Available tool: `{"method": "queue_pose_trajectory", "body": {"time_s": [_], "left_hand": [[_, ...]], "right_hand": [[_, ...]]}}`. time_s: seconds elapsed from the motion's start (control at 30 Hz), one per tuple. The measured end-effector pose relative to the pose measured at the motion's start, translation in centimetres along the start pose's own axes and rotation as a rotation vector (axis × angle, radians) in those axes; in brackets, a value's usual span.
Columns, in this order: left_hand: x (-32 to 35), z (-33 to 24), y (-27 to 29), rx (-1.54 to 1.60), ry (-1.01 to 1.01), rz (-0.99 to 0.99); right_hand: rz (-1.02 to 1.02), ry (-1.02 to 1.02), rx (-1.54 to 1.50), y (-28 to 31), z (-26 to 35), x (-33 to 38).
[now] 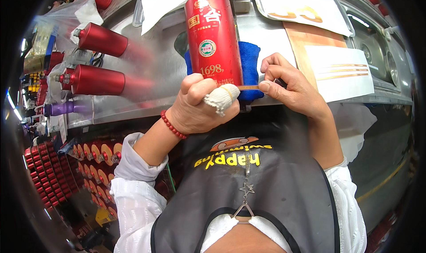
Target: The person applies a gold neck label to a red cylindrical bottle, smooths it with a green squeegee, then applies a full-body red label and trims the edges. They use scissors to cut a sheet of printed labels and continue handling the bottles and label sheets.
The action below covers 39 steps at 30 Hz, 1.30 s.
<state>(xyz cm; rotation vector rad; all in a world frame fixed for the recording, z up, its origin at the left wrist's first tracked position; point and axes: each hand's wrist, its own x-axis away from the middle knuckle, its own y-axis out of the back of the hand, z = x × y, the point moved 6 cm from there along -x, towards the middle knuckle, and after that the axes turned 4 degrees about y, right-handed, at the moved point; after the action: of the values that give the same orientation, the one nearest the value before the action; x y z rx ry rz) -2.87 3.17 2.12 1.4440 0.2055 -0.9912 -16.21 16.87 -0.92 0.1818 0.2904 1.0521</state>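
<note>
A large red bottle (213, 35) with pale printing and a round label lies on a blue cloth (250, 60), its neck pointing away from me. My left hand (195, 103) is closed at the bottle's near end, with a white knitted finger cover (222, 98) on one digit and a red bead bracelet (172, 125) at the wrist. A thin gold strip (248, 88) runs across the bottle's near end, from beside the finger cover to my right hand (290, 85). Thumb and finger of my right hand pinch the strip's right end. The left fingertips are partly hidden.
Two red bottles (101, 39) (98, 80) lie on the metal table at left. Gold strips (341, 71) rest on white paper over a brown board (306, 37) at right. Racks of red bottles (97, 164) stand lower left. A metal basin (368, 49) is far right.
</note>
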Motion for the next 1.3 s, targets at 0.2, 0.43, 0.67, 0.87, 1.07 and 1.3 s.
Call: {"method": "queue_pose_trajectory", "body": {"time_s": [0.2,0.43,0.67,0.87,1.07,1.3], "left_hand": [[1.0,0.4,0.7,0.064,0.115,-0.064],[0.1,0.2,0.2,0.080,0.085,-0.071],[0.7,0.1,0.5,0.040,0.118,-0.052],[1.1,-0.4,-0.5,0.005,0.083,0.000],[0.8,-0.7,0.5,-0.048,0.088,-0.103],[0.0,-0.3,0.8,-0.027,0.090,-0.053]], "right_hand": [[-0.004,0.006,-0.001,-0.1,0.0,-0.1],[0.000,-0.034,-0.018,-0.1,-0.6,-0.1],[-0.006,-0.014,0.013,-0.3,-1.1,-0.3],[0.045,-0.026,0.053,-0.5,-1.2,-0.5],[0.037,-0.008,0.131,-0.4,-1.9,-0.7],[0.031,-0.043,0.105,-0.3,-1.8,-0.4]]}}
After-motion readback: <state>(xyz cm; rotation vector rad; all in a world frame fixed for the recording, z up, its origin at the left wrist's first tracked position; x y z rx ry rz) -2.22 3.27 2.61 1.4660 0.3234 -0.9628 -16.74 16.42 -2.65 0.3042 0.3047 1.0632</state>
